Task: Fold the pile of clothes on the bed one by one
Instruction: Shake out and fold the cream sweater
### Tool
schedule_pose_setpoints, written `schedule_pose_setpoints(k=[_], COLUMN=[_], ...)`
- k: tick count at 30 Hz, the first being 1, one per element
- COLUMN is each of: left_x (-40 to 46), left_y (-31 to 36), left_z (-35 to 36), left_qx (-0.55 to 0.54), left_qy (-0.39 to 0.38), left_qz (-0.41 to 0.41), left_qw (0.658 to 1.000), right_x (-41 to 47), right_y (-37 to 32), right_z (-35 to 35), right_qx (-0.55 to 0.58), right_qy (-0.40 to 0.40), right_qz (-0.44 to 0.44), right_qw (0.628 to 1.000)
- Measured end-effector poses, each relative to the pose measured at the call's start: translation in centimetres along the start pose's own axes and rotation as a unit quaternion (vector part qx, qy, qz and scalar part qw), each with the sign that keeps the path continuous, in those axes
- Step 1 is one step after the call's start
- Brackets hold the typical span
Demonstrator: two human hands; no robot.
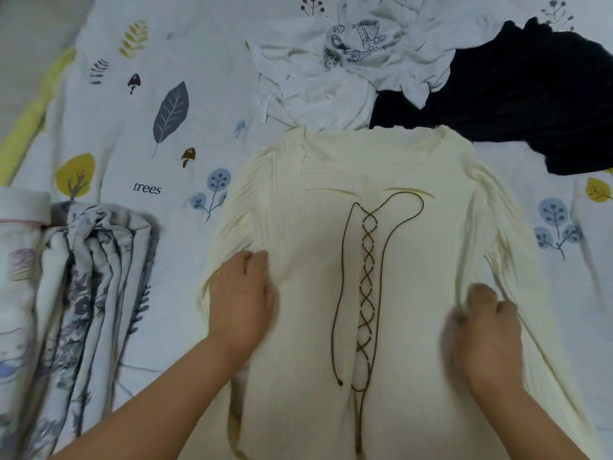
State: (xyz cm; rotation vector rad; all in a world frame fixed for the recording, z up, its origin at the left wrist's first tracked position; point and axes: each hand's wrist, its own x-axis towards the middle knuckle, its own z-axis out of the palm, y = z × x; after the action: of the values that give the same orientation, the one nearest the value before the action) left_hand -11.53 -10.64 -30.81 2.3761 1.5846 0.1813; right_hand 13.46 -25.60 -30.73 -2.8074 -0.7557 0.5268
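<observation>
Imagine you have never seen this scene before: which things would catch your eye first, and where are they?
First, the cream ribbed sweater spread flat on the bed in the centre, with brown criss-cross lacing down its front. The left hand and right hand rest on its two sides. Beyond it, a black garment lies at the upper right beside crumpled white clothes.

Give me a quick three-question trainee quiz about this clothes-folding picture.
1. True or false: the cream ribbed sweater lies spread flat, lacing up.
2. Which hand rests on its left side seam: A) left hand B) right hand?
3. What colour is the garment at top right of the unfolded pile?

Key: 1 true; 2 A; 3 black.
</observation>
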Motion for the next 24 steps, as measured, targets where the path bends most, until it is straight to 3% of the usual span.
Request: schedule_pose_setpoints(k=[2, 3, 4, 7, 11, 14, 16, 20, 22, 24], left_x=[-0.3, -0.3, -0.2, 0.5, 1.4, 2.4, 3.0, 4.2, 4.8, 5.3], left_y=[-1.0, -1.6, -2.2, -3.8, -4.4, -2.8, -1.7, -0.2, -0.1, -0.4], left_z=[-0.9, -1.4, -1.9, -2.9, -4.6, -7.7, -9.7, -12.6, -13.1, -12.5], left_qx=[0.003, 0.007, 0.006, -0.089, -0.205, -0.367, -0.435, -0.535, -0.546, -0.499], left_qy=[0.048, 0.037, -0.003, -0.13, -0.107, -0.106, -0.112, -0.136, -0.127, -0.099], left_qz=[-0.086, -0.147, -0.206, -0.315, -0.269, -0.299, -0.309, -0.25, -0.214, -0.186], left_qw=[0.995, 0.988, 0.979, 0.936, 0.935, 0.875, 0.838, 0.795, 0.8, 0.84], right_x=[-0.3, -0.6, -1.2, -4.6, -10.8, -14.3, -15.6, -14.6, -13.0, -11.3], right_y=[-0.7, -1.2, -2.0, -6.1, -12.9, -16.9, -18.7, -19.6, -18.7, -17.1], right_z=[0.2, 0.5, 0.8, 1.2, 1.1, 0.9, 1.2, -0.6, -3.2, -6.3], right_qx=[-0.044, -0.066, -0.074, -0.03, 0.097, 0.197, 0.281, 0.402, 0.471, 0.517], right_qy=[0.058, 0.076, 0.08, -0.028, -0.29, -0.46, -0.473, -0.412, -0.413, -0.427], right_qz=[0.002, -0.018, -0.049, -0.132, -0.23, -0.166, -0.135, -0.037, 0.019, 0.045], right_qw=[0.997, 0.995, 0.993, 0.99, 0.924, 0.85, 0.824, 0.817, 0.779, 0.74])
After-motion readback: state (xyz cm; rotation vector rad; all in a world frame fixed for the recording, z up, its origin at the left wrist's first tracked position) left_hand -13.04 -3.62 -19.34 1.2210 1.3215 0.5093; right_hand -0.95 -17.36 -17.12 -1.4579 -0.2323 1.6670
